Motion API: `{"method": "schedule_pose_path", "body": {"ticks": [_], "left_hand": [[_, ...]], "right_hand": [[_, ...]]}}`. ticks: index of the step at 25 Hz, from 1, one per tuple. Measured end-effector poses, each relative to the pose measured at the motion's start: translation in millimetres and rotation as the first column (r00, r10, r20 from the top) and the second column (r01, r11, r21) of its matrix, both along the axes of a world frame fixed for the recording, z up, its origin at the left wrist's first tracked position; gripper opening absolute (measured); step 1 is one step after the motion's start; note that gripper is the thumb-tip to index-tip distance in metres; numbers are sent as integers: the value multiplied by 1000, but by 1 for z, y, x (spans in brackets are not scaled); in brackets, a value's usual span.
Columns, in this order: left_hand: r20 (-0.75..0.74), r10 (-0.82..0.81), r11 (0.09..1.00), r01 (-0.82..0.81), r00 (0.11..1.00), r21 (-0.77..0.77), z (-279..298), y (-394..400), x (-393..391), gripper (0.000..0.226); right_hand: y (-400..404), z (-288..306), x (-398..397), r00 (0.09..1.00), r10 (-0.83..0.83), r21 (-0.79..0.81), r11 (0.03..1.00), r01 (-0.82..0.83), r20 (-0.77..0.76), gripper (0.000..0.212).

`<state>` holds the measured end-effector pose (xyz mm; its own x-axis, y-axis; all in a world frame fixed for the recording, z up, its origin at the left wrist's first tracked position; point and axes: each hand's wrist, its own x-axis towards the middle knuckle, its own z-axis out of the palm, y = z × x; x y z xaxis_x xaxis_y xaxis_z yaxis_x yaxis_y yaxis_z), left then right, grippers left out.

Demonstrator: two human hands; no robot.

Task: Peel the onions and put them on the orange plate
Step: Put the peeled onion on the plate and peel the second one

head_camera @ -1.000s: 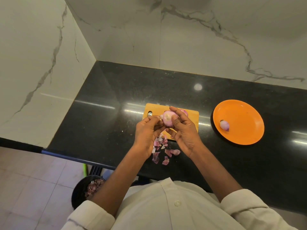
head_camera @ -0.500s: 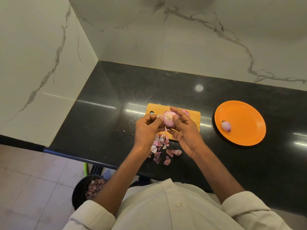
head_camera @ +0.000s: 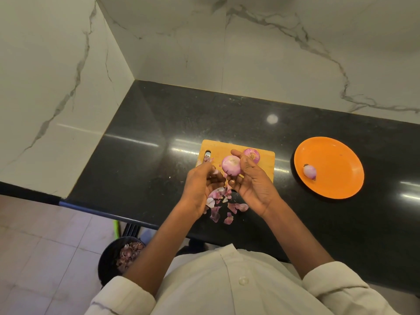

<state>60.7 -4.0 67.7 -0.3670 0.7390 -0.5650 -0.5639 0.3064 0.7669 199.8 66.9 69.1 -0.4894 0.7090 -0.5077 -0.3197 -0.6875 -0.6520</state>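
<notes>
Gripping the half-peeled onion (head_camera: pixel 231 171) with my right hand (head_camera: pixel 251 185), I hold it above the cutting board (head_camera: pixel 229 148). My left hand (head_camera: pixel 200 186) pinches a peel scrap (head_camera: pixel 215 171). 1 peeled onion (head_camera: pixel 309 171) lies on the orange plate (head_camera: pixel 336 169).

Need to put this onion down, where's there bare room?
Most of the orange plate is bare beside its one small onion. Black counter between cutting board and plate is free. Peels crowd the near edge.

second onion (head_camera: pixel 252 155) partly behind right hand (head_camera: pixel 252 185), bin (head_camera: pixel 109 262) half hidden by left arm, left fingertips blurred
</notes>
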Motion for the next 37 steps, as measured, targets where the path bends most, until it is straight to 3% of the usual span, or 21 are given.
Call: {"method": "schedule_pose_path", "body": {"ticks": [3,5,8,10,13,17,22,24,28,32,34,37], "left_hand": [[-187,-101,990,81,977,-113,-8,-4,0,26],[-375,-202,976,156,905,-149,-16,-8,-3,30],[-696,-307,951,225,649,-211,-22,-12,-6,33],[-813,-262,961,221,520,-168,-20,-12,-9,26],[-825,-159,965,261,541,-15,-14,-9,-13,35],[-807,-71,950,286,586,124,-10,-4,-17,20],[-897,-48,941,320,439,107,-2,1,-13,4],[-863,-26,968,230,505,105,2,3,-7,2],[-683,31,990,74,730,124,3,1,-4,4],[-352,170,983,-133,921,126,4,1,3,4],[-228,192,978,-167,955,126,3,0,6,11],[-284,104,983,-55,953,177,-2,-2,3,22]], "right_hand": [[-1,0,-3,999,9,12,1000,-9,46,33],[-1,0,-5,997,-3,18,1000,2,73,34],[0,0,-6,993,0,58,998,-7,121,33],[1,0,-5,987,16,95,995,-31,159,30],[2,0,-4,983,53,137,988,-77,177,28],[3,2,-3,974,90,174,976,-128,209,28],[4,4,-1,970,92,219,965,-142,225,29],[2,4,-2,972,92,226,964,-141,216,28],[1,3,-2,978,91,203,970,-130,188,31],[0,5,-3,992,76,151,985,-90,96,44],[0,6,-3,992,62,161,984,-79,109,45],[1,2,-3,989,49,186,980,-76,142,36]]}}
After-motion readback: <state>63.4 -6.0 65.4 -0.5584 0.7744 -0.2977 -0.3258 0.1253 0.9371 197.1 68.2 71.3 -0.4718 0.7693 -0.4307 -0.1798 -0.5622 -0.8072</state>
